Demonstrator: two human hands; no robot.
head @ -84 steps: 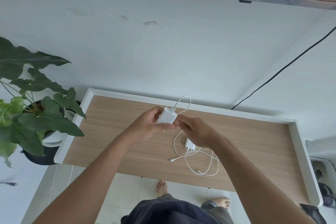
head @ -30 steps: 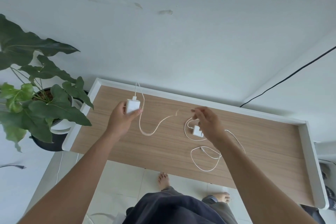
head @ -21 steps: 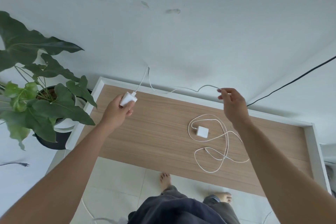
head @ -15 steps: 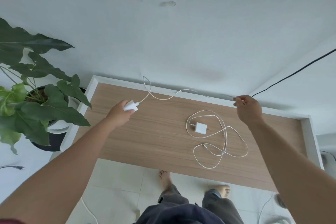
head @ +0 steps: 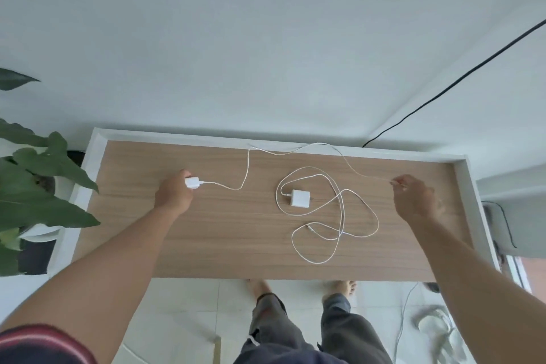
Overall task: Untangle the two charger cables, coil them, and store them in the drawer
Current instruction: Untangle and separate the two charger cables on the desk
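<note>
One cable [head: 298,151] is strung between the hands, left hand [head: 173,195] gripping its plug, right hand [head: 413,198] pinching the far end. Other charger [head: 300,197] lies looped mid worktop [head: 224,233], white wall behind, plant [head: 32,186] left.

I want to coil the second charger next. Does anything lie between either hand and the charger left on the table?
Nothing visible does. The loose charger lies on bare table between the left hand and right hand, ringed only by its own cable. Both hands hold the other charger's ends.
</note>
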